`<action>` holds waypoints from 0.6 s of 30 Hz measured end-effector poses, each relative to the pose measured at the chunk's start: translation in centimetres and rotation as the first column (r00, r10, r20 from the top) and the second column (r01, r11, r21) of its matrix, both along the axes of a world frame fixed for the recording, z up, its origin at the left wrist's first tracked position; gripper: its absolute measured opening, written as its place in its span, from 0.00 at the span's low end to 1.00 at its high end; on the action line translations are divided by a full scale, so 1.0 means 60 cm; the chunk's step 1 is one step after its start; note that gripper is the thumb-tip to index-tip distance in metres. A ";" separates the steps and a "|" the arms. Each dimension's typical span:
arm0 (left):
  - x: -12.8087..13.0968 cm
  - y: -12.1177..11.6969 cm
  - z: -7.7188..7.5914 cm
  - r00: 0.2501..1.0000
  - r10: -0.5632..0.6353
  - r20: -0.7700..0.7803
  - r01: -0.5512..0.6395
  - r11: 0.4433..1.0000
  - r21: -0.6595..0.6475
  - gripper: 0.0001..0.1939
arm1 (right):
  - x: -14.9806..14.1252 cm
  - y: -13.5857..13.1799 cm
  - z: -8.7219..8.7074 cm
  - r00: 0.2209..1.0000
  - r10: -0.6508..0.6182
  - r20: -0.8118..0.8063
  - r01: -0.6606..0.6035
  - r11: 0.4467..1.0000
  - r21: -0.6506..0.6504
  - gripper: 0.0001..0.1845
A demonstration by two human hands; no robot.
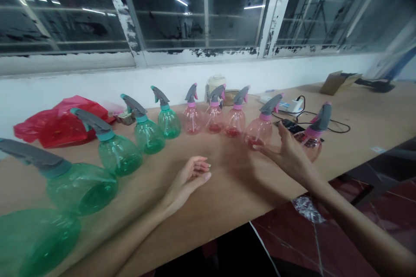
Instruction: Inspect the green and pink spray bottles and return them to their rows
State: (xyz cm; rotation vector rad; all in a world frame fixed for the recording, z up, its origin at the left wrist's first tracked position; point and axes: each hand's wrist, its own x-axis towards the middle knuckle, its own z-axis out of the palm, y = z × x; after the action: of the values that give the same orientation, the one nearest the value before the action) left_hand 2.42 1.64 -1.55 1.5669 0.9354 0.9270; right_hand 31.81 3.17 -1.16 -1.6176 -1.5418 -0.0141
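Spray bottles with grey trigger heads stand in a curved row on the table. On the left several are green, among them a green spray bottle [120, 156]; toward the right several are pink. My right hand [289, 151] is open beside a pink spray bottle [258, 132], thumb and fingers apart. Its thumb tip overlaps the bottle's lower side; whether it touches, I cannot tell. Another pink spray bottle [312, 140] stands partly behind that hand. My left hand [186, 181] hovers over the table in front of the row, fingers loosely bent and holding nothing.
Behind the green bottles lies a red plastic bag [71, 121]. A dark phone-like device [292, 126], a white adapter [295, 106] and a black cable lie at right, with a cardboard box [338, 82] farther back. The table's [208, 216] front edge runs diagonally above a red tiled floor.
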 end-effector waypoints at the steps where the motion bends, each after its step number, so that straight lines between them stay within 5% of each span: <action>1: -0.001 0.002 -0.002 1.000 -0.007 0.001 0.007 1.000 0.004 0.17 | -0.004 -0.026 0.005 1.000 -0.001 -0.005 0.001 0.999 -0.034 0.51; 5: -0.004 0.008 -0.012 1.000 -0.022 -0.006 0.023 0.999 0.023 0.18 | 0.004 -0.133 0.022 0.974 0.080 -0.211 -0.140 0.948 -0.285 0.27; 8: -0.005 0.011 -0.016 1.000 -0.022 0.002 0.022 0.999 0.027 0.17 | 0.046 -0.175 0.021 0.982 -0.104 -0.156 0.039 0.927 -0.373 0.23; 12: -0.006 0.012 -0.018 1.000 -0.022 -0.001 0.022 0.999 0.036 0.17 | 0.123 -0.160 -0.011 0.938 -0.343 -0.048 0.330 0.926 -0.183 0.32; 15: -0.005 0.011 -0.019 1.000 -0.020 0.007 0.020 0.999 0.039 0.18 | 0.157 -0.120 -0.045 0.967 -0.243 -0.074 0.233 0.965 -0.119 0.49; 18: -0.003 0.009 -0.017 1.000 -0.013 0.008 0.012 0.999 0.044 0.18 | 0.158 -0.083 -0.065 0.981 -0.144 -0.128 0.135 0.988 -0.076 0.55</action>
State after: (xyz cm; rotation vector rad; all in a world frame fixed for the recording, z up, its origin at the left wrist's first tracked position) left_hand 2.26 2.16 -2.60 1.6030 0.9042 0.9497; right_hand 41.29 -1.83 -5.09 -1.7410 -1.3378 0.0683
